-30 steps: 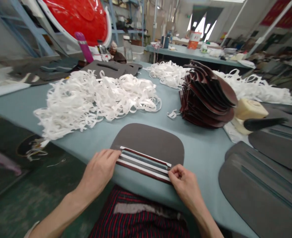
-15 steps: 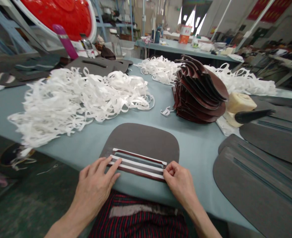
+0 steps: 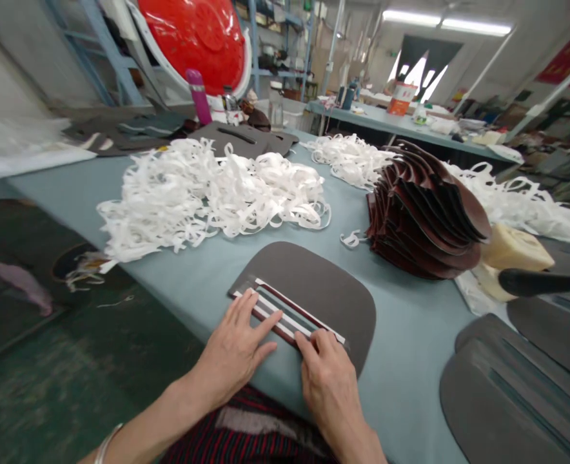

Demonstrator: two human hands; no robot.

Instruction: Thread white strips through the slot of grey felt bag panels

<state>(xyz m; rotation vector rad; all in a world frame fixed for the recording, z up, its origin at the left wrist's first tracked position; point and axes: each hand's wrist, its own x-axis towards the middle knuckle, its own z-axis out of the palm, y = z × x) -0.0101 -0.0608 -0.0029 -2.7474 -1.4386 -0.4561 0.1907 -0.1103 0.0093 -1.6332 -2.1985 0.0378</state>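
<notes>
A dark grey flat panel (image 3: 314,277) with rounded corners lies near the table's front edge. Along its near side runs a long slot with a dark brown border and white tape strips (image 3: 292,322) beside it. My left hand (image 3: 234,341) rests on the slot's left part, fingers spread over the strips. Over the right part of the strips, my right hand (image 3: 328,367) is closed, its fingers curled and its thumb set down on the near strip. Whatever lies beneath those fingertips is hidden.
Tangled white strips (image 3: 207,200) lie beyond the panel. A stack of curved dark brown pieces (image 3: 425,212) stands to the right, with a yellowish block (image 3: 520,248), a black handle (image 3: 541,283) and more grey panels (image 3: 492,393) beyond it.
The view has turned left. The panel now lies at a slant. My right hand has shifted from the strip's right end inward, closer to my left hand, which stays on the strips.
</notes>
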